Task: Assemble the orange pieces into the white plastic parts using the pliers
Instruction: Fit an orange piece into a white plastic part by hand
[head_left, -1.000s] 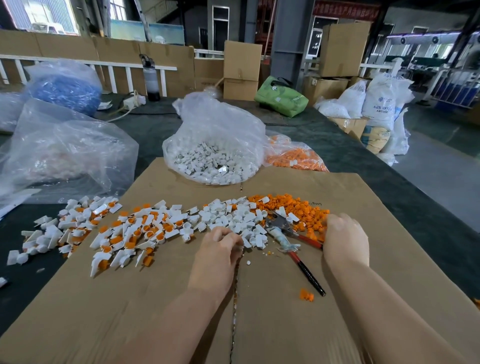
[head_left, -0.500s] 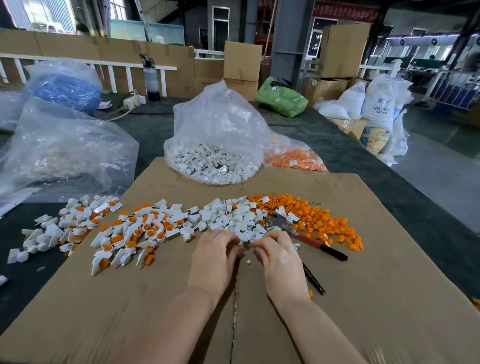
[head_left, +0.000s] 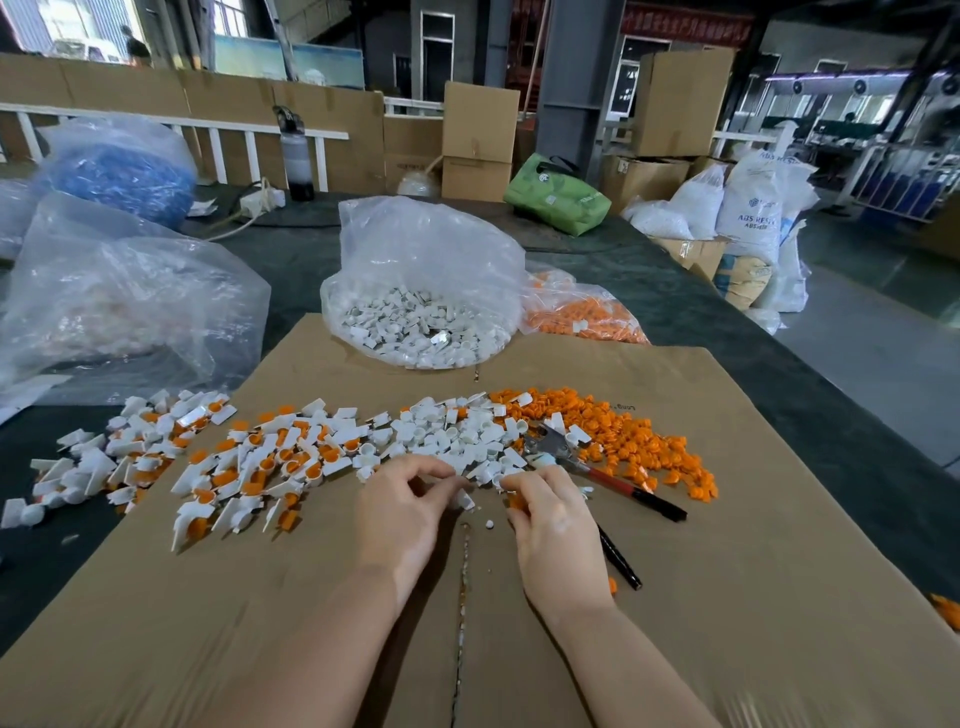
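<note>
My left hand (head_left: 402, 512) pinches a white plastic part (head_left: 464, 500) just above the cardboard sheet (head_left: 727, 597). Close beside it, my right hand (head_left: 550, 525) pinches an orange piece (head_left: 516, 502) between thumb and fingers. The pliers (head_left: 597, 470), with red and black handles, lie on the cardboard right of my right hand, their jaws toward the pile. A heap of loose orange pieces (head_left: 639, 441) spreads to the right. Loose white parts (head_left: 457, 436) lie in the middle. White parts fitted with orange pieces (head_left: 249, 467) stretch to the left.
A clear bag of white parts (head_left: 421, 312) stands behind the cardboard, and a bag of orange pieces (head_left: 582, 317) lies to its right. Larger plastic bags (head_left: 119, 296) sit at the left on the dark table. Boxes and sacks stand beyond the table.
My right hand left the orange heap and came to the middle beside my left hand, now holding an orange piece. My left hand stayed at the white pile and now holds a white part.
</note>
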